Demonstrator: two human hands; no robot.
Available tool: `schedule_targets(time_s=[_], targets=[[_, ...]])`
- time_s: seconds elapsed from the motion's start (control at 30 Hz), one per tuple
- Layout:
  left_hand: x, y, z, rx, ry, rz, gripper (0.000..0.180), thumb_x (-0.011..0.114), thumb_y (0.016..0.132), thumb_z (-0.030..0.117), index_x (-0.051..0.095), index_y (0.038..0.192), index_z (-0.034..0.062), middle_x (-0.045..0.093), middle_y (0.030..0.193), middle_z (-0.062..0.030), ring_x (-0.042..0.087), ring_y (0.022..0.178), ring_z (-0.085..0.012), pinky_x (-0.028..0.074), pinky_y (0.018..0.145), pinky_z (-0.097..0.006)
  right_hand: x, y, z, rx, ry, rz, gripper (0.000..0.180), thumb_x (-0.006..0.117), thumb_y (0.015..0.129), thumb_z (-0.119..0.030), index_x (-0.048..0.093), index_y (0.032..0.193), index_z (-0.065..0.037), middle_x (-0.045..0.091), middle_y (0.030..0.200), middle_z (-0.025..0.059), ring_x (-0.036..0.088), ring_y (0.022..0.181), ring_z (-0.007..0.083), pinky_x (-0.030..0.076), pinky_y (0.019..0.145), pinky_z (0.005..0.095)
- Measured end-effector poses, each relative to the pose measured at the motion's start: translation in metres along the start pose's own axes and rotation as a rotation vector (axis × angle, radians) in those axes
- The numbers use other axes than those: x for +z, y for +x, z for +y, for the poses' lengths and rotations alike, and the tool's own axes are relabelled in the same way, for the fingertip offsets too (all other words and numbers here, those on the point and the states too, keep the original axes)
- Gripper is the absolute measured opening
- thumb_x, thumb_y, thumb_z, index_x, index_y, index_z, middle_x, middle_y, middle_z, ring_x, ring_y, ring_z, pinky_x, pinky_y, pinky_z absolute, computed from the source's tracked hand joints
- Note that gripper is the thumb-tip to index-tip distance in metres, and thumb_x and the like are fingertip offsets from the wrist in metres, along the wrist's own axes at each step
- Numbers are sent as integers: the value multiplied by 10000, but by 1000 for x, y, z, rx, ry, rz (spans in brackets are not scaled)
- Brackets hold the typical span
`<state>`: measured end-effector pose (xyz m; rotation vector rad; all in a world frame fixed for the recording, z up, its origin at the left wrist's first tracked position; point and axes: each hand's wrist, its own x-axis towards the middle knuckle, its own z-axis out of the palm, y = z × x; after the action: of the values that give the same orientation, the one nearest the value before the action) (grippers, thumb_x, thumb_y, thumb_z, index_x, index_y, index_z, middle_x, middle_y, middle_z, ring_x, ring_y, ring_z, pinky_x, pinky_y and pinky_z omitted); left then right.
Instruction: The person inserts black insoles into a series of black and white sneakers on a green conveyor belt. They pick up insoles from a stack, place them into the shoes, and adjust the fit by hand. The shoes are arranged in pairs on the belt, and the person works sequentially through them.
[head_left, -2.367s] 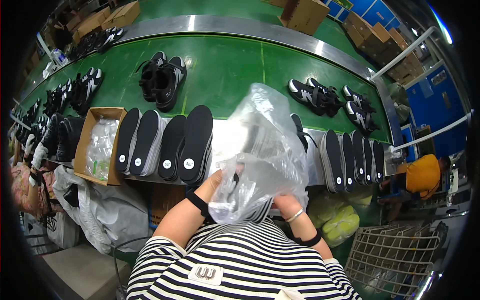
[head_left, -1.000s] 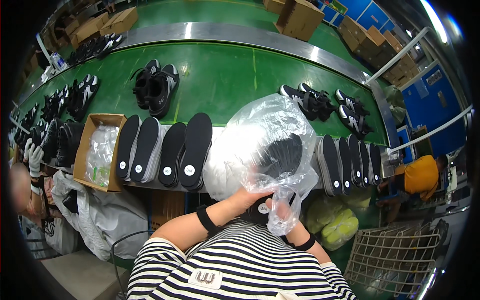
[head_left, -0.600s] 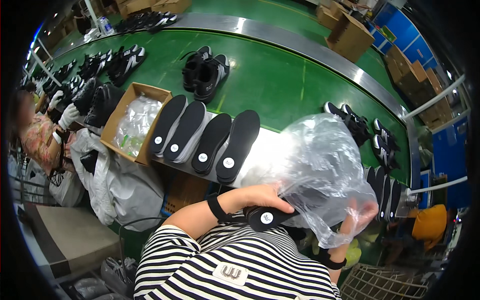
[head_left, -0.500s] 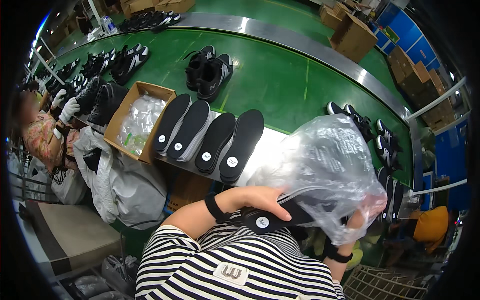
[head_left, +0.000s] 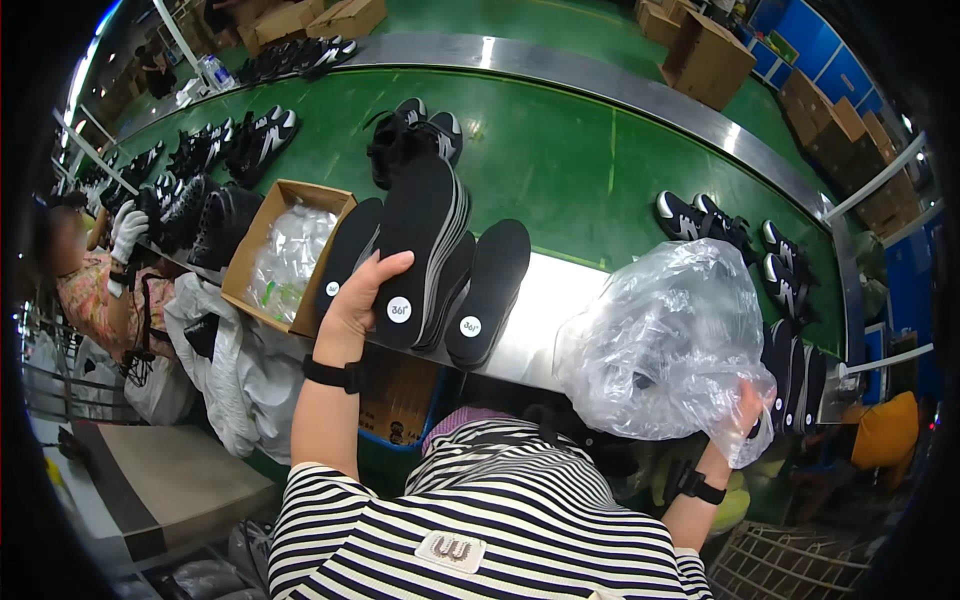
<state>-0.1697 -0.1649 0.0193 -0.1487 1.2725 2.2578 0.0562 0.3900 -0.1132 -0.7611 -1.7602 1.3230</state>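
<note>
My left hand [head_left: 352, 296] is closed around the heel end of a stack of black insoles [head_left: 420, 230], which stands tilted above the other insole piles. The thumb lies across the top insole, near a round white label. Another pile of black insoles [head_left: 492, 285] lies just to the right, and part of one more insole pile [head_left: 350, 240] shows at the left. At the right, my right hand [head_left: 748, 408] grips the edge of a large clear plastic bag [head_left: 660, 345]. The bag is crumpled and puffed out, and dark shapes show through it.
An open cardboard box [head_left: 243, 240] of clear plastic packets stands left of the insoles. Black shoes [head_left: 410, 140] sit on the green conveyor belt [head_left: 550, 150] beyond the metal ledge [head_left: 545, 290]. More insoles [head_left: 800, 380] lie at the right. A gloved co-worker [head_left: 110, 270] is at the left.
My left hand has moved left from the bag's mouth, where it held black insoles, and now grips a stack among the piles. The bag hangs lower, still in my right hand.
</note>
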Motion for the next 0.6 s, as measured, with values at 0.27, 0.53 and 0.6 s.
schedule_targets(time_s=[0.27, 0.53, 0.6], targets=[[-21, 34, -34, -164, 173, 202, 458, 684, 707, 194, 471, 1035, -43, 576, 870, -103, 592, 734, -170, 512, 643, -289, 4, -33, -31, -91, 33, -16, 280, 566, 772, -193, 557, 968, 6, 537, 987, 146, 491, 909, 217, 330, 868, 352], [-37, 49, -47, -227, 232, 230, 380, 656, 734, 214, 527, 964, -59, 593, 868, -117, 597, 739, -185, 498, 651, -290, 11, -44, -54, -179, 28, -63, 334, 550, 801, -249, 548, 998, 21, 503, 1055, 133, 420, 1030, 219, 224, 952, 345], [-31, 47, -47, -176, 239, 240, 407, 654, 735, 217, 517, 988, -71, 591, 887, -125, 595, 759, -194, 492, 670, -294, 15, -46, -58, -210, 21, -88, 348, 546, 808, -263, 545, 1006, 24, 494, 1072, 129, 402, 1061, 219, 198, 973, 344]])
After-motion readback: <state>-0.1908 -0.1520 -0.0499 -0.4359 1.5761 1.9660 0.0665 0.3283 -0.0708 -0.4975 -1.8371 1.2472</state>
